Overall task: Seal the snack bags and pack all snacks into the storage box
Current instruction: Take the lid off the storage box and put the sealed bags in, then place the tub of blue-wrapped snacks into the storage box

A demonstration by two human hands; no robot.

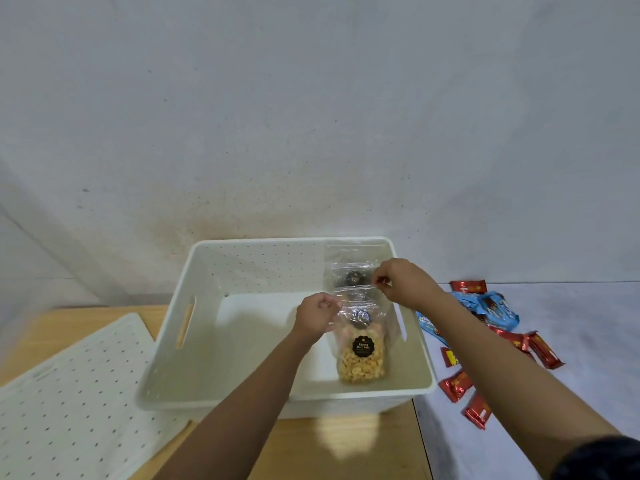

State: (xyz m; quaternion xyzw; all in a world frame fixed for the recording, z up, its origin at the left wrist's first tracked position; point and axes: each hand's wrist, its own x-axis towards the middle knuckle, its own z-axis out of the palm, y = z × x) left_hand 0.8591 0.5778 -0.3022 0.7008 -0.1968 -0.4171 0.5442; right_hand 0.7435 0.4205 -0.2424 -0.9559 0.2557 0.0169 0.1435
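Observation:
A clear zip bag of peanuts [360, 367] with a round black label stands inside the white perforated storage box [239, 268], toward its right side. My left hand [317, 317] pinches the bag's top edge at the left corner. My right hand [403, 282] pinches the same top strip at the right end. Behind it, further clear bags [349, 268] with dark labels lean against the box's back right wall. Loose snacks lie outside to the right: several red wrapped bars [457, 384] and blue packets [491, 310].
The box's white perforated lid [69, 400] lies flat on the wooden table [346, 441] at the left. A grey-white surface [588, 323] at the right carries the loose snacks. A plain wall rises right behind the box.

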